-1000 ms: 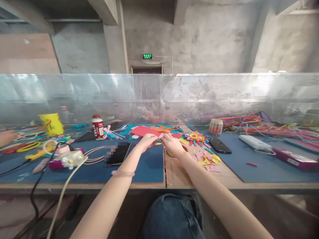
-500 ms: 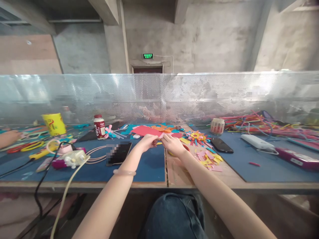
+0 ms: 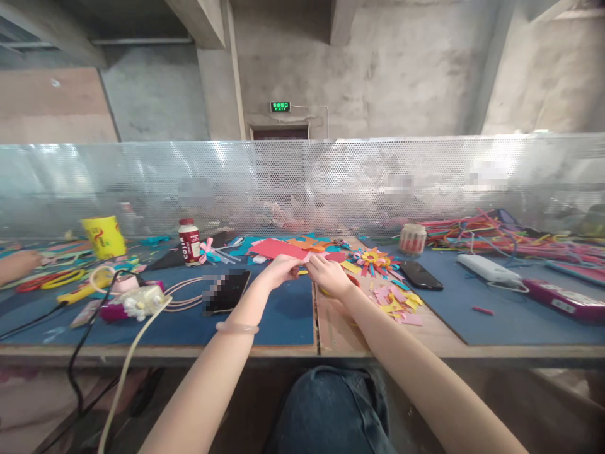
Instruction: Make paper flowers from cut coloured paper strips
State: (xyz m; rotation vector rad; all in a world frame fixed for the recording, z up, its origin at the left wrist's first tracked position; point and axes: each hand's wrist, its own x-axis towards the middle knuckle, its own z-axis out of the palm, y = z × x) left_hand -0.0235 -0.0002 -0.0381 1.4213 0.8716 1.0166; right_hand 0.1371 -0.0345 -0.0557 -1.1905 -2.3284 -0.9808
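My left hand and my right hand meet fingertip to fingertip over the middle of the table. Both are closed in a pinch on a small piece of pink paper, most of it covered by the fingers. Just behind them lies a sheet of red paper, with orange paper cut-outs beyond. Beneath my right hand, a yellow and red ring-shaped thing, perhaps a scissors handle, is partly hidden. To the right of that hand sit a layered paper flower and a pile of pink and yellow paper scraps.
Left stand a yellow container, a brown bottle, a phone and a cabled power strip. Right are a jar, another phone and coloured strips. Another person's hand shows far left.
My hands stay nearly in place, still pinching the pink paper. The view has shifted very slightly; the other person's hand at the far left has moved a little.
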